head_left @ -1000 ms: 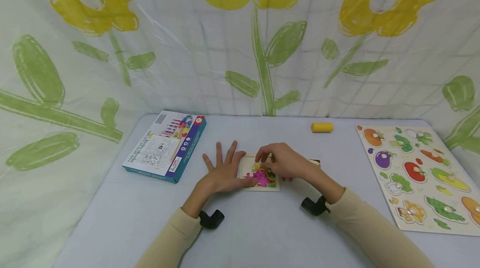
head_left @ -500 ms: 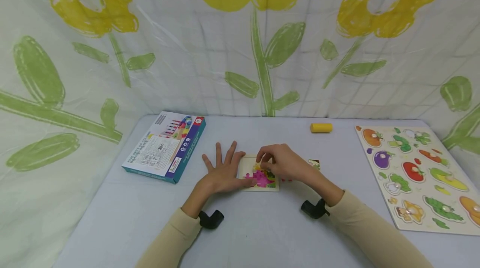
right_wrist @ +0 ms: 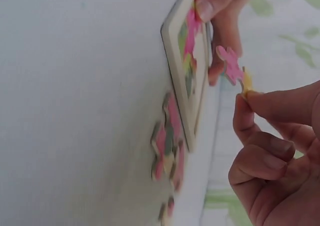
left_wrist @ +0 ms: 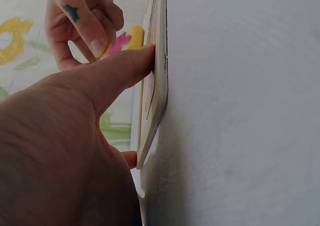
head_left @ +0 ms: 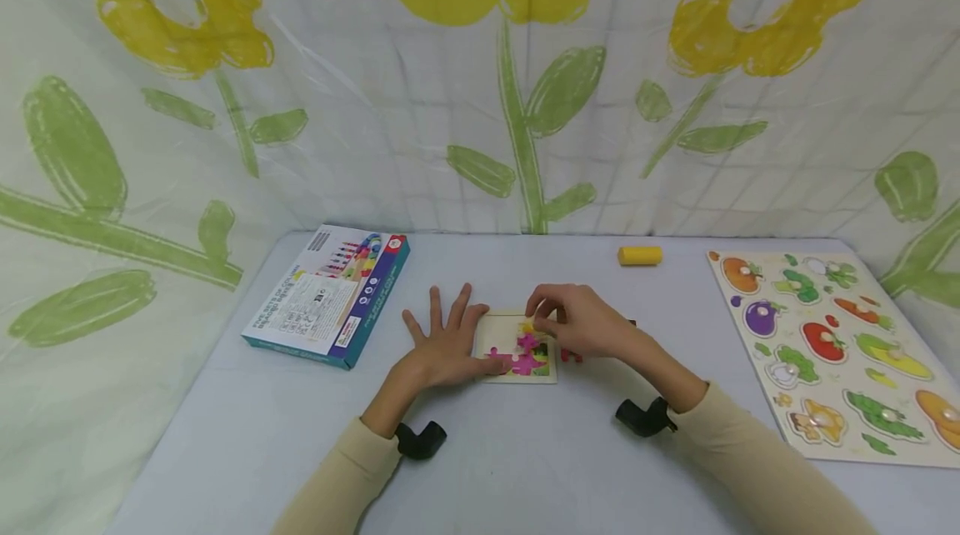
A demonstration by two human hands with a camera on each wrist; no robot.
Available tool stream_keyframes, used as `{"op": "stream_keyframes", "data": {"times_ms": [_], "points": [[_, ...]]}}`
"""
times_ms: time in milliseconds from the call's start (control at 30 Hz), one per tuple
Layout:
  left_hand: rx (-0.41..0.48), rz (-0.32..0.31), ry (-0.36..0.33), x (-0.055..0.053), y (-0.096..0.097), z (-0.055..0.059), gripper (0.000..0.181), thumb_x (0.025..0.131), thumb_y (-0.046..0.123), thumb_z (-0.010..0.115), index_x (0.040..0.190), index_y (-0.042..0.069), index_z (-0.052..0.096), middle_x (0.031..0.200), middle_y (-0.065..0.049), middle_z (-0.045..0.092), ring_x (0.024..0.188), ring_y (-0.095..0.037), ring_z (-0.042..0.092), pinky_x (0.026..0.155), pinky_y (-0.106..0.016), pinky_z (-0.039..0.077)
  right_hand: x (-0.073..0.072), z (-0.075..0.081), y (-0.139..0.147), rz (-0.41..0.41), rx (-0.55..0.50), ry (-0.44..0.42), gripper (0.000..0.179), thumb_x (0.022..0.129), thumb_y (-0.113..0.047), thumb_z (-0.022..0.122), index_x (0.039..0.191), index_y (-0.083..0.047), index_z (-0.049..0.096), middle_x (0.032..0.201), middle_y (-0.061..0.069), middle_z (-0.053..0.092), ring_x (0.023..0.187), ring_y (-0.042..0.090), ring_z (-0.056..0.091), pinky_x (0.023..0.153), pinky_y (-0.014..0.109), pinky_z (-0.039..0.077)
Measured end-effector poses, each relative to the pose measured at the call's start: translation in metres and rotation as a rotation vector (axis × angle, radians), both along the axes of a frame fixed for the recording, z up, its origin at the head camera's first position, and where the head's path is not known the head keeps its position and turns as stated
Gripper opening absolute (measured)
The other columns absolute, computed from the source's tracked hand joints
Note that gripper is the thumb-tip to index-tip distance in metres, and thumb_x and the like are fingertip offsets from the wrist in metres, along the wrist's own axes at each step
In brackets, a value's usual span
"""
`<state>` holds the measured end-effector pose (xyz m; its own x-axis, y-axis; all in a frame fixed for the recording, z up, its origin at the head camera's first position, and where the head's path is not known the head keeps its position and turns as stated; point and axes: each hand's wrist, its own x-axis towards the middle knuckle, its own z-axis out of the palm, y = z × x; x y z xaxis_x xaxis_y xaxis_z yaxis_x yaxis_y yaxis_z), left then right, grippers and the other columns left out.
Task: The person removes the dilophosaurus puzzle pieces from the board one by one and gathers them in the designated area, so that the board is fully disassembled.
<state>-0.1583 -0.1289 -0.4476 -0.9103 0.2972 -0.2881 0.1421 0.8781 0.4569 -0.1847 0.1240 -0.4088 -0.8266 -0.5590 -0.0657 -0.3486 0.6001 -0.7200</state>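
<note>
My right hand (head_left: 581, 320) pinches a pink-and-yellow jigsaw piece (right_wrist: 231, 65) by its yellow end between thumb and forefinger. In the right wrist view the piece is lifted above the puzzle board. The small wooden puzzle board (head_left: 517, 380), with a pale raised rim, lies before me. Joined pink and green pieces (head_left: 529, 366) fill its near right part; bare wood shows at its left. My left hand (head_left: 444, 350) spreads its straight fingers along the board's left side. Its thumb (left_wrist: 125, 65) presses on the pink pieces and hides part of them.
Several loose pink-red pieces (right_wrist: 167, 148) lie just right of the board, partly behind my right hand in the head view. A flat box (head_left: 322, 297) lies at the left. Farther back stands a yellow cylinder (head_left: 640, 256). A vegetable peg board (head_left: 828, 356) takes up the right side.
My right hand has lifted the pink-and-yellow piece off the board's middle and shifted it a little to the right. The left hand has stayed in place.
</note>
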Motion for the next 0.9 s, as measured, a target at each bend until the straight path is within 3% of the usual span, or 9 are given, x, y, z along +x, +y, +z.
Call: {"op": "stream_keyframes", "data": {"times_ms": [100, 333, 633, 900], "points": [[0.009, -0.004, 0.012, 0.002, 0.001, 0.002, 0.096, 0.086, 0.066, 0.073, 0.161, 0.020, 0.035, 0.181, -0.011, -0.001, 0.161, -0.054, -0.021, 0.112, -0.087, -0.021, 0.002, 0.004, 0.013, -0.013, 0.001, 0.028, 0.011, 0.101, -0.007, 0.068, 0.108, -0.015, 0.071, 0.102, 0.006, 0.079, 0.067, 0.013, 0.059, 0.065, 0.027, 0.050], [0.011, -0.011, 0.028, 0.003, 0.000, 0.003, 0.096, 0.087, 0.065, 0.072, 0.162, 0.019, 0.034, 0.181, -0.012, -0.001, 0.161, -0.055, -0.021, 0.112, -0.087, -0.021, 0.008, 0.007, 0.046, -0.069, 0.027, 0.059, 0.011, 0.100, -0.007, 0.069, 0.107, -0.015, 0.071, 0.099, 0.003, 0.078, 0.070, 0.016, 0.055, 0.064, 0.025, 0.047], [0.036, -0.017, 0.025, 0.001, -0.001, -0.001, 0.095, 0.087, 0.062, 0.073, 0.162, 0.019, 0.034, 0.181, -0.012, -0.003, 0.161, -0.053, -0.022, 0.111, -0.087, -0.023, 0.017, 0.003, 0.075, -0.103, 0.064, 0.049, 0.008, 0.099, -0.009, 0.070, 0.106, -0.014, 0.072, 0.096, 0.000, 0.077, 0.078, 0.015, 0.056, 0.065, 0.024, 0.046], [0.025, -0.017, 0.019, 0.002, 0.000, 0.004, 0.096, 0.086, 0.063, 0.073, 0.162, 0.018, 0.033, 0.181, -0.012, -0.003, 0.161, -0.054, -0.022, 0.112, -0.087, -0.022, 0.022, -0.003, 0.086, -0.116, 0.098, -0.011, 0.009, 0.099, -0.010, 0.071, 0.107, -0.013, 0.071, 0.097, 0.002, 0.075, 0.081, 0.015, 0.058, 0.066, 0.023, 0.049]]}}
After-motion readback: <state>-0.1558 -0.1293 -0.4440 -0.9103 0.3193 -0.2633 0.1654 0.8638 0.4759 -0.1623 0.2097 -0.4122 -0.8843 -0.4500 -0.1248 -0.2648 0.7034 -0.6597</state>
